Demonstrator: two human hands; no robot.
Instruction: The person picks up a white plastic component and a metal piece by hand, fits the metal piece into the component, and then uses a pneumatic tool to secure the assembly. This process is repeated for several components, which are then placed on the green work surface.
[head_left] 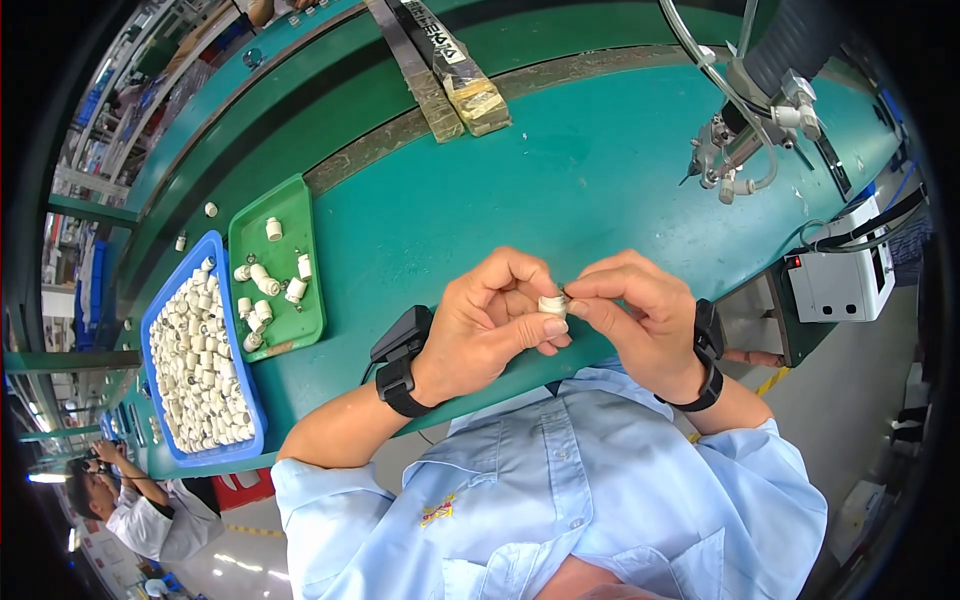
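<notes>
My left hand (500, 318) is closed around a small white cylindrical part (551, 306), held between thumb and fingers above the near edge of the table. My right hand (634, 310) is pinched, its thumb and forefinger meeting at the part's right side. A tiny dark bit shows at those fingertips, too small to name. On the left, a green tray (313, 300) carries several similar white parts, some with metal ends. Beside it, a blue bin (258, 425) is heaped with many more of them.
A jointed fixture with hoses (735, 150) hangs over the green table (590, 170) at the right. A white control box (845, 270) stands at the right edge. Taped bars (475, 100) lie at the back. Another person (150, 510) is at the far left.
</notes>
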